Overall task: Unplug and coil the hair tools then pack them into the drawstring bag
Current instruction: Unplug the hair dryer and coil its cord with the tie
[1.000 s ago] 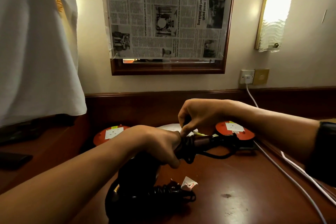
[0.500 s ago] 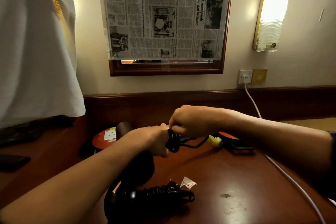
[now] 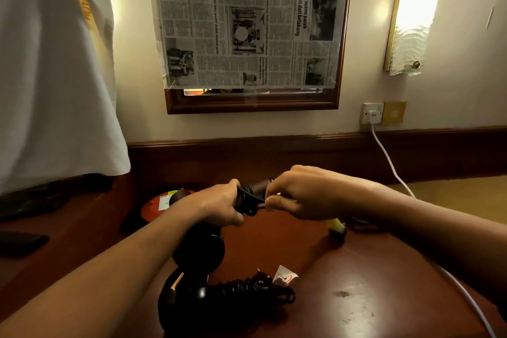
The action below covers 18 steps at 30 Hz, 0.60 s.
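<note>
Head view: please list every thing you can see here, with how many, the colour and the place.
hair dryer: 1, black, front of desk, cord wound on its handle
tag: 1, white, at the dryer's cord end
hair tool: 1, dark brown, held above the desk between both hands
cord: 1, black, looped at the tool, in both hands
plug: 1, yellow and black, on desk under right wrist
disc: 1, red with white label, back left of desk
desk: 1, dark red wood
cable: 1, white, from wall socket down over desk
socket: 1, white, on wall
newspaper: 1, covers the framed mirror
cloth: 1, white, hangs at left
left hand: grips tool
right hand: pinches cord
</note>
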Available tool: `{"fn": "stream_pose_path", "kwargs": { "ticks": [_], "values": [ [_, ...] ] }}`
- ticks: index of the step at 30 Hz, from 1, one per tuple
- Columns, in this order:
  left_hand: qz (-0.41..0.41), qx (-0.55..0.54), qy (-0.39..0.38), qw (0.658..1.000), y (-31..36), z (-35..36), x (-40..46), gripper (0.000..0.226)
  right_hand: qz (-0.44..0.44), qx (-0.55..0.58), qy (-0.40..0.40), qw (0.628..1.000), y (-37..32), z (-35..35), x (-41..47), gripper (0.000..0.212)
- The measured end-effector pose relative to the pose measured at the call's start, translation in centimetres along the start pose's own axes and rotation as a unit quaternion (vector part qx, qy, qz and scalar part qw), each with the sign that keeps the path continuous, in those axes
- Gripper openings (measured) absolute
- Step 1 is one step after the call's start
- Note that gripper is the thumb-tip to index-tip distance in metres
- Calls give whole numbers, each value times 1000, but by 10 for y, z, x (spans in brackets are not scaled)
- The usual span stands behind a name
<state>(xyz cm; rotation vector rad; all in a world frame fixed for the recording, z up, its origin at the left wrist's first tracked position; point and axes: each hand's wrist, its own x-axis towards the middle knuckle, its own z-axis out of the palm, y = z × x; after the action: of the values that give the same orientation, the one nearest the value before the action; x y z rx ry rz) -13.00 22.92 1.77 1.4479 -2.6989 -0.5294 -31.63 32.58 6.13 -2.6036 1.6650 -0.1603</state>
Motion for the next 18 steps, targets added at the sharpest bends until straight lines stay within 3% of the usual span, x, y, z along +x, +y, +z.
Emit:
{"fn": "stream_pose_path", "kwargs": {
  "ticks": [10, 13, 16, 18],
  "values": [
    [-14, -62, 53, 997, -19, -4, 7, 50, -15, 27, 16, 999, 21, 27, -2, 26],
    [-10, -129, 60, 990, -23, -5, 4, 50, -20, 137, -9, 990, 32, 36, -1, 25],
    [14, -171, 55, 984, -24, -7, -2, 51, 4, 321, -62, 945, 43, 45, -1, 22],
    [39, -194, 41, 979, -22, -8, -7, 51, 27, 377, -84, 922, 49, 48, -1, 25]
  ]
}}
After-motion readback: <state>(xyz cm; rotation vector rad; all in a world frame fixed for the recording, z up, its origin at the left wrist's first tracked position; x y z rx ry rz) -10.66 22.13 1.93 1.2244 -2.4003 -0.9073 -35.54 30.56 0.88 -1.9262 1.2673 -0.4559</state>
